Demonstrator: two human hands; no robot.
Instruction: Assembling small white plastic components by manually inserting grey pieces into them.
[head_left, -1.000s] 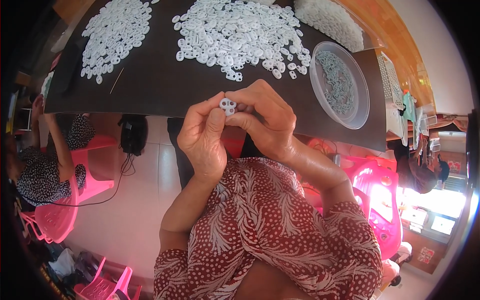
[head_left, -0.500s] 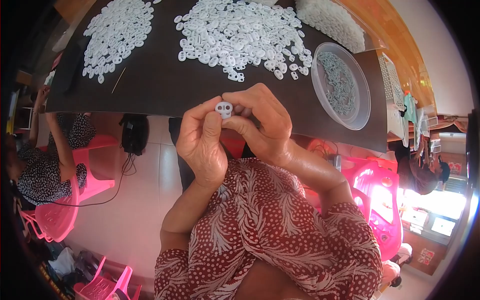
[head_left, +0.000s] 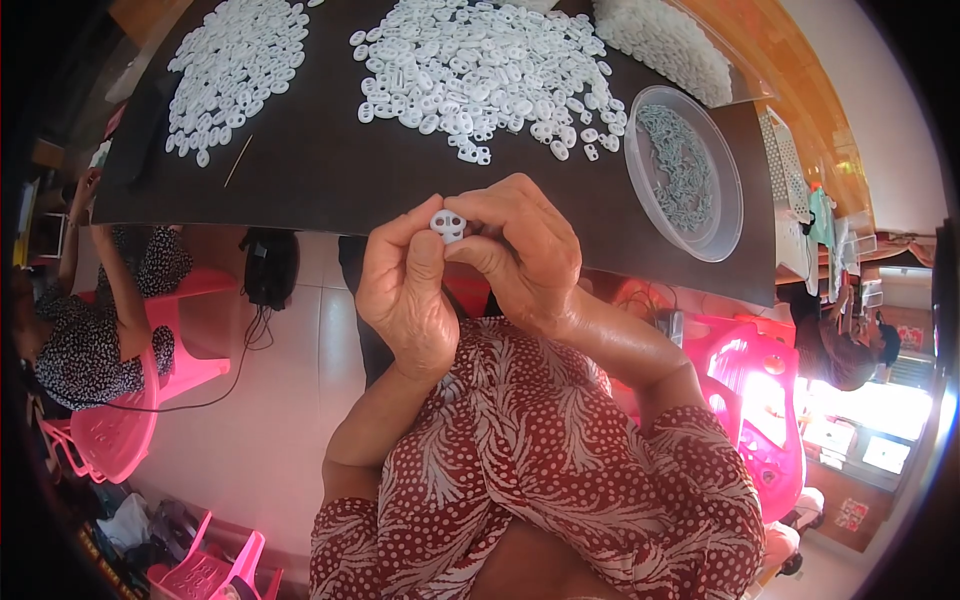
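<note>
Between my two hands, over the table's near edge, is a small white plastic cord lock (head_left: 448, 224) with two round holes in its face. My left hand (head_left: 408, 280) pinches it from the left, thumb in front and index finger behind. My right hand (head_left: 520, 250) closes on its right side with thumb and forefinger. Beyond my hands a large heap of similar white oval pieces (head_left: 480, 65) covers the dark table. To the right stands a round clear tub (head_left: 728, 225) holding many small greenish, spring-like parts (head_left: 680, 165).
A second pile of white ovals (head_left: 235, 75) spreads at the far left, with a thin stick (head_left: 238, 160) near it. A clear bin of white parts (head_left: 665, 50) stands at the back right. On the left another person (head_left: 95, 340) sits on a pink chair (head_left: 115, 430).
Both hands and the cord lock have shifted very slightly, and the right fingers have settled a little lower. The grip stays the same.
</note>
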